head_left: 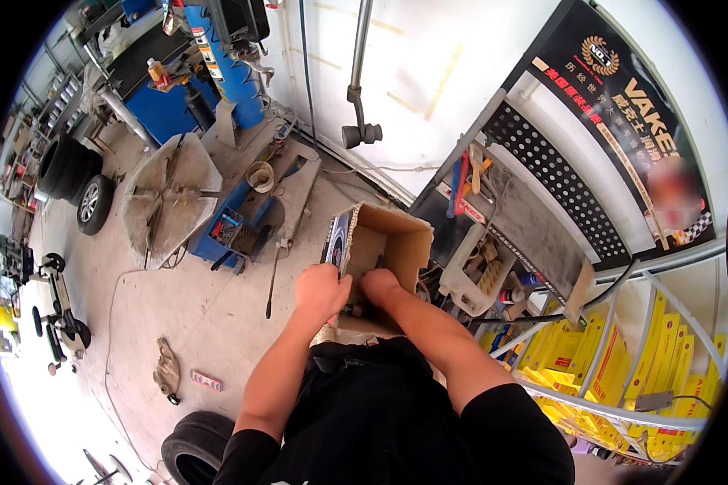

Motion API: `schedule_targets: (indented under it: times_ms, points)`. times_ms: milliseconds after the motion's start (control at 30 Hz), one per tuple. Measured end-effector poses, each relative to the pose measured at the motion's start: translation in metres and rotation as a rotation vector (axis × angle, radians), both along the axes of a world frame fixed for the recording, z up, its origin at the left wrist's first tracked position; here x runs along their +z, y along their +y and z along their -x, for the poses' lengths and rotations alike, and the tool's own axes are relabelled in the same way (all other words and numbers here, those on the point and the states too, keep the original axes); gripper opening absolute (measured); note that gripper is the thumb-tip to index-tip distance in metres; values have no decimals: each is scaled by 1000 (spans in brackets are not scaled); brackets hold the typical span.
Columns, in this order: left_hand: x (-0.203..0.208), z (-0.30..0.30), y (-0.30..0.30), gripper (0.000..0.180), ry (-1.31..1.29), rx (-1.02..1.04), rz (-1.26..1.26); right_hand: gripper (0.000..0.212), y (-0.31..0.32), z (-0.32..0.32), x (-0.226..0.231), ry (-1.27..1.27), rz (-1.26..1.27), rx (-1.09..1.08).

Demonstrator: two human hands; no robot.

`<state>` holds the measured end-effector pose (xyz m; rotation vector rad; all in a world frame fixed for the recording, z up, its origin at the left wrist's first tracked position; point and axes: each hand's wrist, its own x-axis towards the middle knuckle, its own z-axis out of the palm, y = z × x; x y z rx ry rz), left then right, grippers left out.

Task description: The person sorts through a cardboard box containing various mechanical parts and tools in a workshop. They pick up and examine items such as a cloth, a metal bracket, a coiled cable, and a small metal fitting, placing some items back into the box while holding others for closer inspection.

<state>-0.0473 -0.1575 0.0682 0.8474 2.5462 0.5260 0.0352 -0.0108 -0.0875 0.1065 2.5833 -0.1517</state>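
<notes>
Garage bay w/ concrete floor (218,323): tire changer turntable (162,174) off to your L, rimmed wheel (95,204) beyond it, plastic tray (459,287) on your R, yellow boxes (663,343) lower R. Open cardboard box (410,246) sits upright directly in front of your torso. Your L hand (322,289) is at its L wall, fingers clamped on the edge. Your R hand (380,286) reaches inside, nr a small dark item (379,261); fingers partly hidden, can't tell if apart or closed.
</notes>
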Motion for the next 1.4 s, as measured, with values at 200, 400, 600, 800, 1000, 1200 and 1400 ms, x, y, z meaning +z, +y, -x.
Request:
schedule_targets:
  times_ms: [200, 400, 600, 800, 1000, 1200, 1400]
  points:
    - [-4, 1, -7, 36, 47, -15, -75, 18, 10, 11, 38, 98, 107, -81]
    - [-12, 7, -15, 37, 95, -28, -72, 16, 54, -12, 115, 52, 1848, -970]
    - [-8, 2, -22, 34, 174, -5, -155, 21, 48, -41, 136, -9, 2475, -813]
    - [-5, -3, -23, 35, 207, -20, -258, 17, 8, -9, 109, 167, 1273, -711]
    - [0, -14, -26, 33, 226, -51, -209, 19, -32, 4, 85, 182, 251, -312]
    - [-4, -16, -34, 34, 238, -51, -249, 18, -48, 2, 57, 176, 190, -242]
    - [-9, -21, -38, 34, 207, -45, -202, 17, -50, -8, 63, 143, 201, -179]
